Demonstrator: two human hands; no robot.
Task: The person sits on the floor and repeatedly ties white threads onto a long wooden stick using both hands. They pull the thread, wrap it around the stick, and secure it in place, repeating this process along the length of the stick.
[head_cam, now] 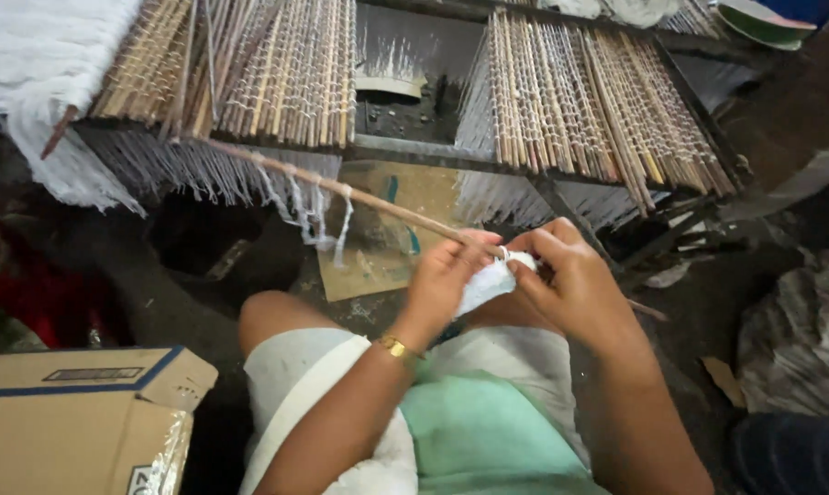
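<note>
Stick: thin bare wood, matt, with soft white cotton strands hanging. Wad at frame centre: white fluffy fibre. Racks, upper frame: pale wooden sticks, dry. Box, lower left: matt brown cardboard, glossy tape. Frame: dark, dull metal.

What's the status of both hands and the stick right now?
Left hand and right hand both closed on white thread wad at near end of long stick. Threads dangle from stick. Racks of sticks ahead, clear of hands.
</note>
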